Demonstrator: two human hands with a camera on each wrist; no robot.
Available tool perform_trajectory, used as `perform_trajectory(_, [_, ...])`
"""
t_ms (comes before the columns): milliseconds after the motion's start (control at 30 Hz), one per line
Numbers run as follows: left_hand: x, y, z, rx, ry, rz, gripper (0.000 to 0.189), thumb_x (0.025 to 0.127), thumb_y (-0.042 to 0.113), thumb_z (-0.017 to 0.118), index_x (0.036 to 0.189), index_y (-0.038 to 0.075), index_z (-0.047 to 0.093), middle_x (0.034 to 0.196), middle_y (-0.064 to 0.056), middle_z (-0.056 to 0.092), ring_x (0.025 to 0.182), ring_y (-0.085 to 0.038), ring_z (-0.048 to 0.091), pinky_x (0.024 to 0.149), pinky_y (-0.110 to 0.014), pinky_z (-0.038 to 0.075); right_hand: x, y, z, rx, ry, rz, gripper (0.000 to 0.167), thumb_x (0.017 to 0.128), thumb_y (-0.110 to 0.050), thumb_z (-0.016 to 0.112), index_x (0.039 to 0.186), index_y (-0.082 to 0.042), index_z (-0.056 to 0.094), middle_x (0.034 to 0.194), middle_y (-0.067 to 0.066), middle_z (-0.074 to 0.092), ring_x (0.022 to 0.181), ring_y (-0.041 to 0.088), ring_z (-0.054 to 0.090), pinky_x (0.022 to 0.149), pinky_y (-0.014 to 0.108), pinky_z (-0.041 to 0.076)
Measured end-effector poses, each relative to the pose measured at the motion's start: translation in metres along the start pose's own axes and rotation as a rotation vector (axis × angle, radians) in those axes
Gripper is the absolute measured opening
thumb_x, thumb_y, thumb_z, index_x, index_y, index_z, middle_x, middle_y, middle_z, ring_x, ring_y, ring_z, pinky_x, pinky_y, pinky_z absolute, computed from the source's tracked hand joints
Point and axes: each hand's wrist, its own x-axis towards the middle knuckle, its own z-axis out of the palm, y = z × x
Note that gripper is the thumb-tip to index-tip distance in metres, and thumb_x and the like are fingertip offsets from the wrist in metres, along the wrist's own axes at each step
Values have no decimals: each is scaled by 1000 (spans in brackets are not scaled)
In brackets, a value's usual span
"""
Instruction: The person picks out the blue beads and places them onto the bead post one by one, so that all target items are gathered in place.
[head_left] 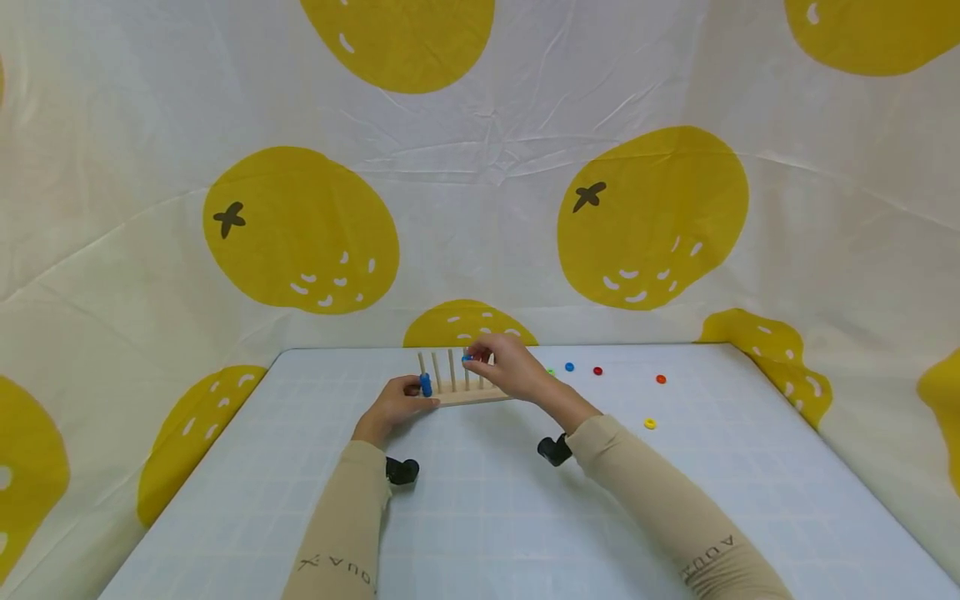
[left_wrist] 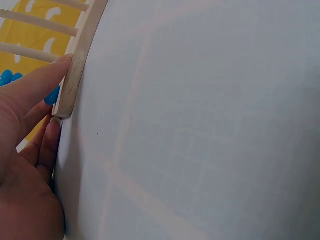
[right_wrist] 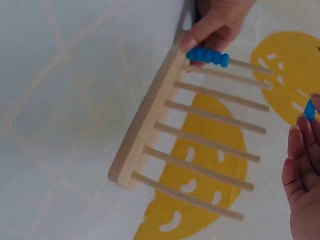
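A wooden peg rack (right_wrist: pixel 150 107) stands on the table, a row of upright pegs rising from its long base. Several blue rings (right_wrist: pixel 209 56) are stacked on the peg at its left end; the other pegs are bare. My left hand (head_left: pixel 393 404) grips that end of the base, thumb along the front face (left_wrist: pixel 75 85) and fingers behind. My right hand (head_left: pixel 510 367) is raised over the rack near the peg tops. Between its thumb and fingertips it pinches a single blue ring (right_wrist: pixel 310 109), held apart from the pegs in the right wrist view.
Loose rings lie on the white table (head_left: pixel 465 517) to the right of the rack: a blue ring (head_left: pixel 569 367), a red ring (head_left: pixel 597 371), an orange ring (head_left: pixel 661 379) and a yellow ring (head_left: pixel 650 423). A green ring (head_left: pixel 551 372) shows beside my right wrist. A fruit-printed cloth (head_left: pixel 480 208) hangs behind.
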Motion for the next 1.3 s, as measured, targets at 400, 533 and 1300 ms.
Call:
perform_trajectory(400, [2,-1,0,0,-11,32,52,88,21,82,129,-3,63,117,-17,66,107,-31,56,102,-48,45,40,-15,31,-106,-38,-84,18,102,-19,65,111,-5,73,104,5,71,91,17,62,81,26,52])
perform_trajectory(533, [3,-1,1,-13,-14,57,46,87,19,82,124,-4,66,110,-15,69,103,-27,58,98,-44,47,49,-15,39,-119,-39,-94,18,102,-19,66,110,-4,72,106,7,71,95,21,63,83,28,53])
perform_trajectory(1300, [3,-2,-1,-10,0,69,41,86,17,83,119,-3,68,103,-12,70,96,-23,59,90,-39,48,71,-7,67,-200,-22,12,18,102,-20,66,111,-8,74,104,3,73,91,16,66,82,28,55])
